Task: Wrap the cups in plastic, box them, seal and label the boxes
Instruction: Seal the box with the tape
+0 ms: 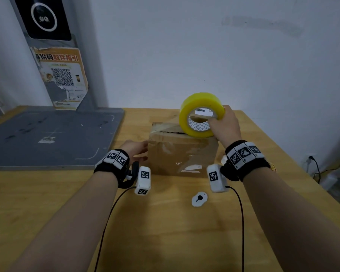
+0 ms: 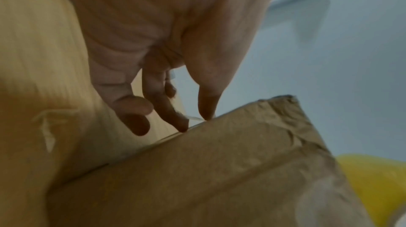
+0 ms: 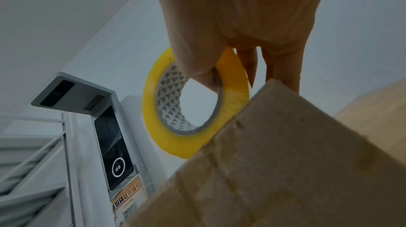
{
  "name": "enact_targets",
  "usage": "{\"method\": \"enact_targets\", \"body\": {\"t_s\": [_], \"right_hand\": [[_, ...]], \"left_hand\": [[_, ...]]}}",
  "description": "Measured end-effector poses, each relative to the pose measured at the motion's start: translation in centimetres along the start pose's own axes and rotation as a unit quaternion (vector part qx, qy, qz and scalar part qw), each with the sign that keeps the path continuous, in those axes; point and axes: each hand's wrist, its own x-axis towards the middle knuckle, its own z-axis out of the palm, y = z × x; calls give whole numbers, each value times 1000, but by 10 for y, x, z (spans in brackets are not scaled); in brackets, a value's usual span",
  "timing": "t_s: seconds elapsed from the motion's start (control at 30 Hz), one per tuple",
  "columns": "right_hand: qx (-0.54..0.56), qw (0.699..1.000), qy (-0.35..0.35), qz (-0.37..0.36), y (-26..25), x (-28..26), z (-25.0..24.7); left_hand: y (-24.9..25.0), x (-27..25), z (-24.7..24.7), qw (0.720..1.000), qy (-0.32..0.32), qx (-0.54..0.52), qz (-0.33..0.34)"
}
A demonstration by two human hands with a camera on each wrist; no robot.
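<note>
Only the left wrist view shows the left hand with fingertips lightly on the cardboard box's far left edge, loosely spread, gripping nothing; from the head view that hand is half hidden behind the box at frame centre. The right hand clamps the yellow tape roll, thumb through its core, standing it on the box top. Its contents stay hidden.

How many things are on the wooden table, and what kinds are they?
Cardboard box: 1
Yellow tape roll, held on the box: 1
Grey mat: 1
Small white disc: 1
Total: 4
</note>
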Motion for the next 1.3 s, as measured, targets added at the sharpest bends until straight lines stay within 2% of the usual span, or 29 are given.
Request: {"method": "enact_targets", "body": {"t_s": [0.1,0.17,0.23,0.4,0.47,0.53,0.63,0.67,0.7,0.77,0.83,0.9,0.97,1.03,1.1,1.2,1.23,1.3], "right_hand": [[2,1000,-2,1,1,1,1],[3,1000,-4,1,2,2,1],[7,1000,-4,3,2,2,2],[12,1000,-8,7,4,4,3],[12,1000,-8,6,4,4,3],[15,1000,-6,7,4,4,2],[21,1000,-6,7,3,3,3],[25,1000,-5,4,4,3,3],[30,1000,-6,1,5,2,3],[40,999,-7,0,7,0,3],[42,999,-10,-1,6,-2,2],[47,999,-15,-2,3,-4,0],[52,998,-22,4,2,-7,-3],[58,997,-40,21,0,-13,-2],[67,994,-78,28,-5,-22,4],[102,982,-159,30,-22,-37,18],[123,973,-189,39,-29,-43,24],[149,961,-229,46,-41,-53,38]], "left_hand": [[3,-4,1,995,21,100,1],[1,-5,0,967,21,254,-14],[-6,2,-4,948,21,316,-27],[-8,14,-6,929,13,368,-32],[-11,14,-11,922,44,384,-35],[-16,13,-13,935,83,343,-33],[-9,9,-14,948,126,278,93],[-3,5,-12,963,114,208,132],[3,-4,-8,980,71,121,138],[11,-29,3,995,-61,-19,83],[10,-42,10,988,-148,-13,39],[2,-44,12,980,-188,53,35],[-4,-40,12,981,-170,81,37],[-4,-36,8,989,-115,76,59],[-1,-27,-3,994,-20,54,98],[8,-13,-27,979,126,67,149],[12,-9,-34,976,146,53,155],[15,-6,-43,981,130,-5,143]]}}
